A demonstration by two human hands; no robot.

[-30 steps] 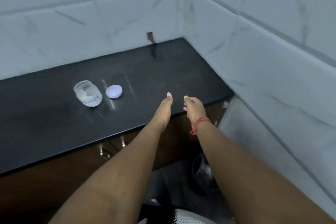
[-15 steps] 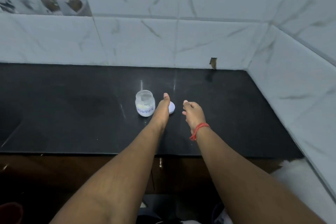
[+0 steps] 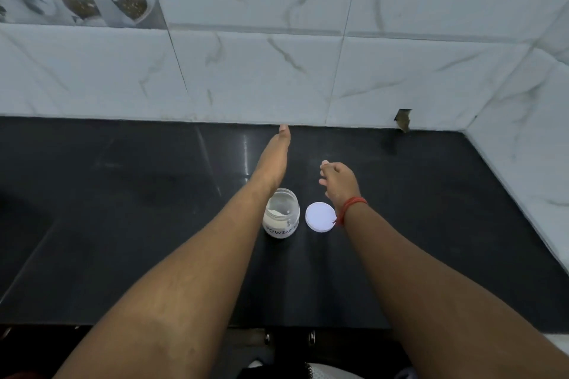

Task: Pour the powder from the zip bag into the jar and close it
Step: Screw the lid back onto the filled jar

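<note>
A small clear jar (image 3: pixel 282 214) labelled "POWDER" stands open on the black counter (image 3: pixel 123 209), with white powder inside. Its white round lid (image 3: pixel 320 216) lies flat just to the right of it. My left hand (image 3: pixel 277 154) stretches out past the jar with straight fingers, edge-on, holding nothing. My right hand (image 3: pixel 338 181) hovers beyond the lid with fingers loosely curled and empty; a red thread is on its wrist. No zip bag is in view.
White marble-look tiles form the back wall (image 3: pixel 277 71) and the right wall (image 3: pixel 529 163), meeting at a corner. A chipped hole (image 3: pixel 403 120) shows in the back tile. Cabinet fronts with metal knobs (image 3: pixel 268 337) sit below the counter's front edge.
The view has swung left and down, so the jar and lid now lie beneath my forearms. Both hands have reached further forward over the counter.
</note>
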